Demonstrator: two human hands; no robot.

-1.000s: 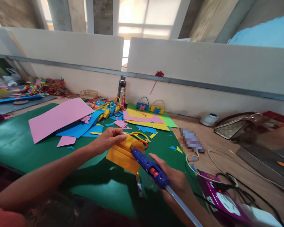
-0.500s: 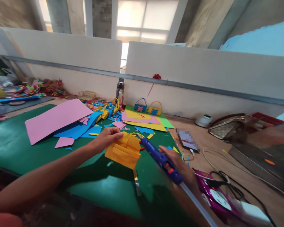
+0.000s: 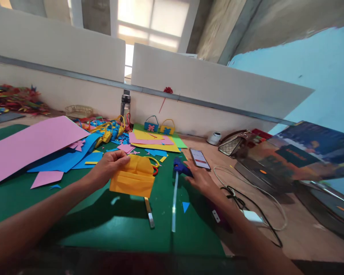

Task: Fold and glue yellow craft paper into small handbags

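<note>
My left hand (image 3: 114,164) pinches the top left corner of a folded yellow paper piece (image 3: 133,181), shaped like a small envelope and held above the green mat (image 3: 109,233). My right hand (image 3: 200,177) is closed around the handle of a blue glue gun (image 3: 178,165), low over the mat's right side. A clear glue stick (image 3: 174,210) sticks out of the gun toward me. Behind the yellow paper, red and yellow loops (image 3: 155,170) show in part. A slim metal-ended cutter (image 3: 149,214) lies just below the paper.
Pink sheets (image 3: 40,141) and blue sheets (image 3: 65,156) lie at left. Small paper bags (image 3: 151,126) stand by the wall. To the right are a phone (image 3: 200,158), cables (image 3: 255,194), a purple power strip (image 3: 216,215) and a handbag (image 3: 233,143).
My right hand has moved the glue gun away from the yellow paper and lowered it toward the mat's right side. The view has turned right. My left hand still holds the paper.
</note>
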